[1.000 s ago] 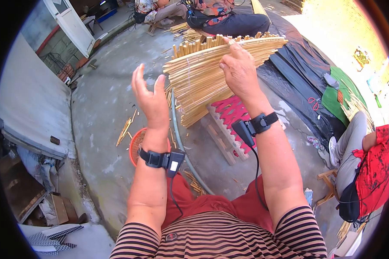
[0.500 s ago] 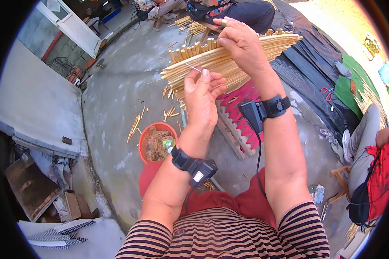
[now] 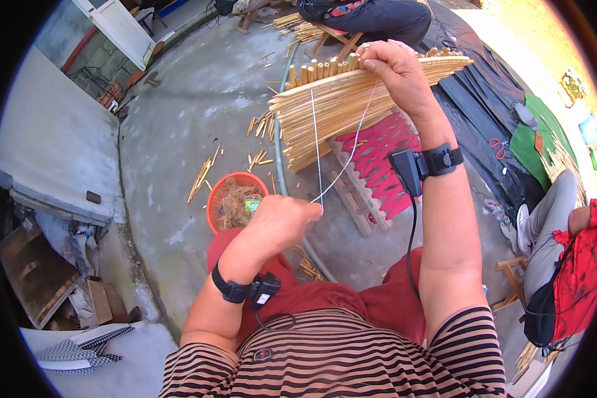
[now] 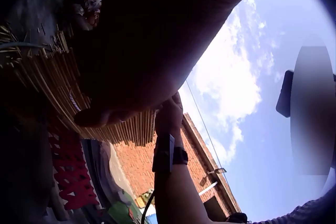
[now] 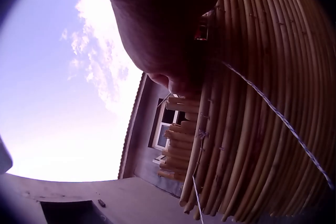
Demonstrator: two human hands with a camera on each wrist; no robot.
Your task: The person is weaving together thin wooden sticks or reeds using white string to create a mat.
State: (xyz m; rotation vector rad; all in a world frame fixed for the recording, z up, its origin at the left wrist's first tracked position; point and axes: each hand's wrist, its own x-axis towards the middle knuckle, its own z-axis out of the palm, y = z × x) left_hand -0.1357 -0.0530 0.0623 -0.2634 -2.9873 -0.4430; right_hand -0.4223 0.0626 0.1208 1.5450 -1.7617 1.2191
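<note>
A panel of thin straw-coloured sticks (image 3: 297, 126), tied side by side, stands tilted before the person, short stick ends along its upper edge. At that edge the right hand (image 3: 403, 78) grips the panel between thumb and fingers. The left hand (image 3: 280, 224) is lower, near the lap, its fingers curled round a white string (image 3: 318, 142). Two taut strands run from this hand up to the panel, forming a narrow V. In the right wrist view, the twisted string (image 5: 281, 116) crosses the sticks, and a small knot (image 5: 202, 136) sits near the edge.
An orange basket (image 3: 211, 211) with fibrous scraps stands left of the knees. A pink-covered block (image 3: 385, 159) is under the panel. Cut stick pieces (image 3: 202, 176) lie on the concrete. A seated person in red (image 3: 570, 265) is at right, with black sheeting (image 3: 477, 126) beyond.
The left hand went up to the panel, where a thin needle-like tool showed at its fingers, then came down toward the lap, drawing the string taut. The right hand stays at the upper edge.
</note>
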